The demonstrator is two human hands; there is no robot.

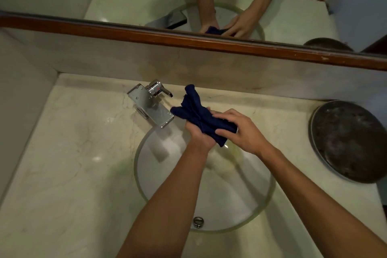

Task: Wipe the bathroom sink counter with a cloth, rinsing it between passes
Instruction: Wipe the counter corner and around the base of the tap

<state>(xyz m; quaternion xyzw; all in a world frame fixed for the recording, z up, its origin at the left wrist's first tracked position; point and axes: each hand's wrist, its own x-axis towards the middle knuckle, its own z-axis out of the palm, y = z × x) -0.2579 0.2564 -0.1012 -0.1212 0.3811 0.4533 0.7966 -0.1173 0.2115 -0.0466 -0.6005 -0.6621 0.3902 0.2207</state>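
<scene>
A dark blue cloth (194,109) is bunched and twisted between both my hands above the far rim of the round glass basin (146,186). My left hand (201,136) grips it from underneath. My right hand (240,130) clasps it from above and from the right. One end of the cloth sticks out toward the back wall, beside the chrome tap (150,104). No water is seen running from the spout. The cream marble counter (69,163) surrounds the basin.
A round dark metal tray (347,142) lies on the counter at the right. A mirror with a brown wooden frame (188,41) runs along the back wall and reflects my arms. The basin's drain (198,221) is near the front edge. A side wall closes the left.
</scene>
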